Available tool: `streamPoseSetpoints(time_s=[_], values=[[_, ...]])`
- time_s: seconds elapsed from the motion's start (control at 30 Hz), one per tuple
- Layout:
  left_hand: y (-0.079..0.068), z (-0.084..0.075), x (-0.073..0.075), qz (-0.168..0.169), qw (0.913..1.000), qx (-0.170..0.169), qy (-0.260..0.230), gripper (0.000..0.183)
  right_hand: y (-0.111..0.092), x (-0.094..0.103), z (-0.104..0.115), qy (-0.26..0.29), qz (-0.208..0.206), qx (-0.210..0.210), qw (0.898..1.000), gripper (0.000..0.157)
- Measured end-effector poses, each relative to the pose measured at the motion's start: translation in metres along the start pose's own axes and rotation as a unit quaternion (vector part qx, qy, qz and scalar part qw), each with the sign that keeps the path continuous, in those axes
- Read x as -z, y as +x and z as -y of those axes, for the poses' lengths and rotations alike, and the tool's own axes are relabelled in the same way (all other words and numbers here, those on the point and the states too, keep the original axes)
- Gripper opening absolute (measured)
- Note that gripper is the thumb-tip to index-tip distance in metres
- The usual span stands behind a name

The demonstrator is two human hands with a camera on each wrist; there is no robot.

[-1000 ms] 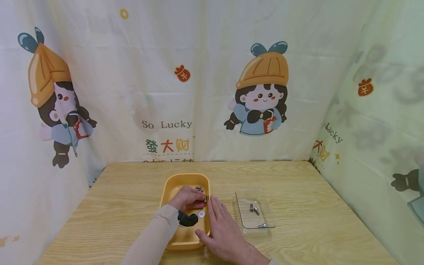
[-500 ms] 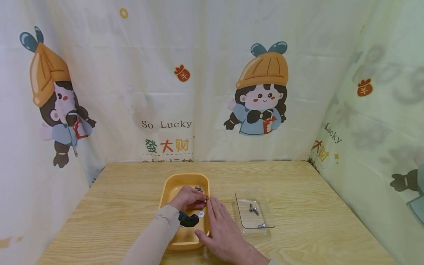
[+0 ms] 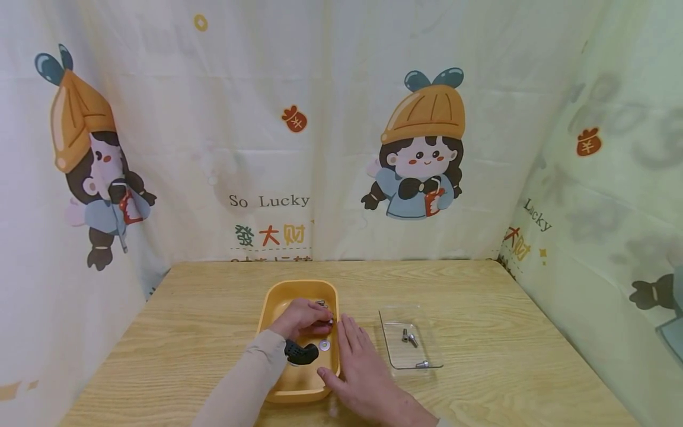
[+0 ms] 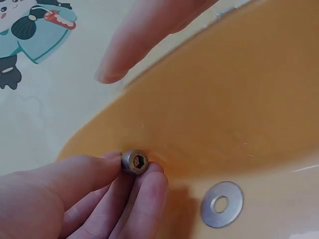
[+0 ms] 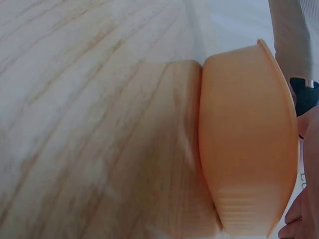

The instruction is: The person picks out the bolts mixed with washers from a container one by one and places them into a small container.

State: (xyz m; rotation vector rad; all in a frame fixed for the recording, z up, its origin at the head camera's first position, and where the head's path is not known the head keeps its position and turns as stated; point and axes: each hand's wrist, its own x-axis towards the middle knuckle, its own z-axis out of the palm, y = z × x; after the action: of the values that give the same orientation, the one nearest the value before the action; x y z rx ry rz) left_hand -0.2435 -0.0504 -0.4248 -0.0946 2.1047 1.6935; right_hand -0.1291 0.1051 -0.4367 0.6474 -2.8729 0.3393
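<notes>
Inside the yellow tray (image 3: 299,381), near its right wall, my left hand (image 3: 299,317) pinches a socket head screw (image 4: 135,162) between thumb and fingers. Its hex socket faces the left wrist camera; the shank is hidden by the fingers. A flat metal washer (image 4: 222,204) lies on the tray floor close to that hand. My right hand (image 3: 365,370) rests along the tray's right rim with its fingers straight and thumb spread over the edge. In the right wrist view, the tray's outer wall (image 5: 246,134) stands on the wooden table.
More screws (image 3: 321,303) lie at the far right of the yellow tray. Right of my right hand stands a clear plastic box (image 3: 391,350) holding three screws (image 3: 413,340). A printed curtain (image 3: 341,148) hangs behind the wooden table (image 3: 480,356).
The right hand has shifted very slightly to the right along the rim. The left hand stays at the same place with the screw, its fingers moving a little; washer and box are unchanged.
</notes>
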Motion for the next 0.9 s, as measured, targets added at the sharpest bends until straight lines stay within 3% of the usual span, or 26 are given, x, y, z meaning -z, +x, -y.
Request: streamPoseSetpoints(time_s=[0.47,0.9], values=[[-0.005,-0.015,0.008,0.018,0.9987,-0.032,-0.035,0.024,-0.003,0.011,-0.012,-0.008,-0.031,0.0,0.999,0.086],[-0.012,-0.031,0.004,0.046,0.9955,-0.048,-0.068,0.027,-0.008,0.015,-0.024,-0.001,-0.067,-0.016,0.998,0.082]])
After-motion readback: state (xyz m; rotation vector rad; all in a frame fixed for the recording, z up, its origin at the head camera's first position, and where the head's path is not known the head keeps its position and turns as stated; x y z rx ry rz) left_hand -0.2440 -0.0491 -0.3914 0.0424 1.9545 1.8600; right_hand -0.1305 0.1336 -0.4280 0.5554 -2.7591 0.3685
